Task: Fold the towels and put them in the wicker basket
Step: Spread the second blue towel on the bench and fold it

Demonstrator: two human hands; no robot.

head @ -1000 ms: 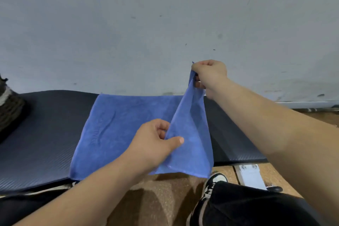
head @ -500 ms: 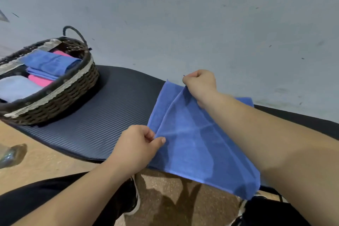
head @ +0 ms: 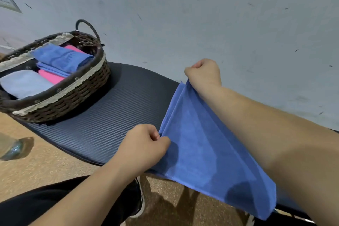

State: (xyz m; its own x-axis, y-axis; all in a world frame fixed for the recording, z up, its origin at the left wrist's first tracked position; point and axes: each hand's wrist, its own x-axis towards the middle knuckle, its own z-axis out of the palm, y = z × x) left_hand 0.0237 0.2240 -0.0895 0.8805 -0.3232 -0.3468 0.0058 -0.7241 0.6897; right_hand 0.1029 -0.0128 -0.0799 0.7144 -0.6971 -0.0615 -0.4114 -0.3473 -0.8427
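Observation:
A blue towel [head: 205, 154], folded over on itself, is stretched between my two hands above the dark ribbed mat [head: 110, 115]. My left hand [head: 145, 145] pinches its near left corner. At the far corner my right hand [head: 203, 74] grips the cloth, close to the wall. The towel's lower right part hangs past the mat's front edge. A brown wicker basket [head: 60, 104] stands on the mat at the left and holds folded blue [head: 62, 58], pink [head: 50, 77] and pale blue [head: 23, 83] towels.
A grey wall [head: 183, 14] rises right behind the mat. A glass bottle [head: 9, 147] lies on the cork-coloured floor at the left. My dark trouser leg and shoe [head: 135, 200] are below the mat's front edge.
Both hands have carried the towel's right side over to the left, folding it in half. My view has swung left, bringing the basket into sight.

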